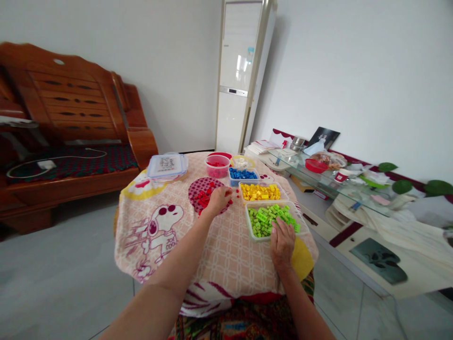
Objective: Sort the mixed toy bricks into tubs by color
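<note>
My left hand (218, 200) reaches over the right side of a loose pile of red bricks (203, 198) on the tablecloth. Its fingers are drawn together, and whatever is between them is too small to make out. A few single red pieces lie just right of the fingertips. My right hand (283, 242) rests with fingers stretched over the near right corner of a clear tub (255, 236), touching the green bricks (264, 222) in it. Behind that tub stand a tub of yellow bricks (260, 192), one of blue bricks (243, 174) and one of white bricks (241, 163).
A round pink tub (217, 166) with red bricks stands at the back of the cloth-covered table (226, 245). Stacked lids (167, 166) lie at the back left. To the right is a cluttered glass shelf (339, 182); a wooden bench (71, 108) is on the left.
</note>
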`<state>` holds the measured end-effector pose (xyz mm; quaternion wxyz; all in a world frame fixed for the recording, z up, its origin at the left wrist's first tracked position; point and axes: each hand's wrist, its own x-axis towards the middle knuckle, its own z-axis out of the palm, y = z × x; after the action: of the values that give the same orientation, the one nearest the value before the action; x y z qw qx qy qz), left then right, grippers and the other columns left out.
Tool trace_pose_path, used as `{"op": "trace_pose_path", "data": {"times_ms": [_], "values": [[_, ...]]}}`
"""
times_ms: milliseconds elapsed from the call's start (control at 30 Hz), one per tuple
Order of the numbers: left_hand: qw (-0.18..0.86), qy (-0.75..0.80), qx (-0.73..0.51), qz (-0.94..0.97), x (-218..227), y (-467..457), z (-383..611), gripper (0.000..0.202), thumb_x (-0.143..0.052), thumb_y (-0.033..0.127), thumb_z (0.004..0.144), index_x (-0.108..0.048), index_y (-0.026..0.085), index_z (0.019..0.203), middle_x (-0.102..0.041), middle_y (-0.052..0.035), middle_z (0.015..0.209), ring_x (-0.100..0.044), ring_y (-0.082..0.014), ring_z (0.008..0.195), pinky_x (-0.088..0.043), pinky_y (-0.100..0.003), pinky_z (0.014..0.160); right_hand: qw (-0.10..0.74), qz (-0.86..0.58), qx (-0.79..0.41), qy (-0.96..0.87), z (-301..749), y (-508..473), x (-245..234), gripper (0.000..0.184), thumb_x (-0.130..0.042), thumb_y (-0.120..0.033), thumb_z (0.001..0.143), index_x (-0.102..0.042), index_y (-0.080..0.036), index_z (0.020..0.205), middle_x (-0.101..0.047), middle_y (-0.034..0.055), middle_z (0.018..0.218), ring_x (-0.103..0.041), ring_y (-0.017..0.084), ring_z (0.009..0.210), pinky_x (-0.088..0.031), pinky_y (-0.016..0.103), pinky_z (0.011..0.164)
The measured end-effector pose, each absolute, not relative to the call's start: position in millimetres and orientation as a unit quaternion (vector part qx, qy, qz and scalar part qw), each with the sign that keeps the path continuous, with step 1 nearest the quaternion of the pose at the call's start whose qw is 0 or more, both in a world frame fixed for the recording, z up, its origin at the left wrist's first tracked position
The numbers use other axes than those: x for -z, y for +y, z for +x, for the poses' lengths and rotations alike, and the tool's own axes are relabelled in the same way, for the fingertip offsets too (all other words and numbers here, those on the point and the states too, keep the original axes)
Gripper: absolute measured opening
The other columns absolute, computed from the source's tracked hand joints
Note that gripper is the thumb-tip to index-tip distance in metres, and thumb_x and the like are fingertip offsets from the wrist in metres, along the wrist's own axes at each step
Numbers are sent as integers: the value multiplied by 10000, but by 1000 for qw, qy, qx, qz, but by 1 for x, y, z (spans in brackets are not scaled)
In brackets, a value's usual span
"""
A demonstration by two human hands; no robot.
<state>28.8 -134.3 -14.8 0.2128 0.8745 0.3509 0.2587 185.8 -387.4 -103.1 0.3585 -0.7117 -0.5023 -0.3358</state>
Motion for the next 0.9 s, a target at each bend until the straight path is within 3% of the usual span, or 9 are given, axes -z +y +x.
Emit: {"op": "trace_pose_path", "data": {"times_ms": [167, 267, 400, 533, 733, 833, 900], "values": [[284, 344, -304, 842, 2, -136, 61, 307, -620, 151, 819, -764, 127, 1089, -778, -82, 1031, -714, -193, 905, -538, -293, 900, 360, -713, 332, -503, 186, -387, 104, 342, -406, -230, 1012, -696, -142, 1169, -690, 144, 1268, -591, 250, 1228, -361, 532, 1138], [312, 315, -307, 842, -9, -138, 84, 399, -591, 92, 810, -740, 145, 1176, -763, -87, 1121, -710, -197, 963, -544, -296, 922, 362, -712, 331, -504, 186, -387, 105, 359, -395, -242, 1013, -695, -157, 1192, -685, 141, 1278, -591, 255, 1235, -357, 547, 1140], [308, 283, -347, 840, -23, -135, 75, 492, -559, 79, 818, -689, 178, 1282, -722, -85, 1243, -704, -191, 1003, -539, -298, 957, 365, -709, 330, -505, 187, -387, 106, 362, -396, -251, 1014, -693, -164, 1202, -682, 140, 1283, -592, 258, 1234, -363, 557, 1137], [266, 332, -338, 839, -31, -125, 18, 499, -587, 135, 799, -674, 159, 1290, -724, -80, 1230, -712, -184, 949, -541, -284, 927, 357, -708, 338, -507, 188, -387, 106, 339, -413, -239, 1013, -695, -139, 1172, -692, 147, 1261, -599, 255, 1213, -381, 543, 1125], [136, 451, -209, 857, -21, -127, -71, 519, -711, 326, 779, -664, 157, 1268, -759, -108, 1052, -699, -264, 1015, -512, -305, 908, 351, -704, 347, -511, 189, -387, 105, 335, -414, -234, 1017, -694, -128, 1168, -689, 156, 1264, -598, 259, 1211, -388, 547, 1114], [137, 482, -134, 855, -4, -140, -92, 519, -748, 452, 757, -673, 161, 1180, -761, -115, 949, -706, -291, 984, -514, -319, 850, 347, -706, 346, -512, 189, -387, 106, 329, -423, -236, 1017, -696, -123, 1162, -688, 158, 1267, -597, 260, 1216, -381, 547, 1122], [146, 483, -94, 858, 8, -150, -95, 570, -794, 449, 712, -648, 159, 1181, -758, -124, 967, -707, -296, 987, -510, -311, 830, 347, -705, 347, -511, 189, -388, 105, 327, -421, -238, 1018, -699, -128, 1149, -690, 154, 1264, -603, 258, 1209, -379, 542, 1124]]}}
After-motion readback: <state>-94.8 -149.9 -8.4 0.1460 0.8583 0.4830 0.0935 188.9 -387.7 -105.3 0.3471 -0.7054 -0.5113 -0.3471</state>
